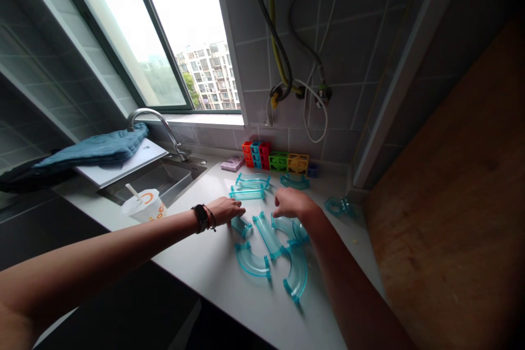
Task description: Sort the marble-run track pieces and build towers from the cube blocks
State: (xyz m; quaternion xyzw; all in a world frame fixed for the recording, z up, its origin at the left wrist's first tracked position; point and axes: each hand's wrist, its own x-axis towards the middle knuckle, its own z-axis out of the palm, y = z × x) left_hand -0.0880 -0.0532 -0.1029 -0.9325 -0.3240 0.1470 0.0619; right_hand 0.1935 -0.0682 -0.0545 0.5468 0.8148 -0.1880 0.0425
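On a smooth white surface [205, 254], we bend the fingers of our left hand [223, 210] down onto a short translucent teal plastic piece [241, 227] and curl those of our right hand [294, 202] over a curved translucent teal plastic channel [283, 224]; whether either grips, we cannot tell. We do best pinching each by its end rim, clear of its neighbours. We count two straight teal plastic channels [268, 235], two curved teal plastic channels [248, 266] nearest us, and one white lidded cup [144, 206]; pieces by our right hand overlap too much to count.
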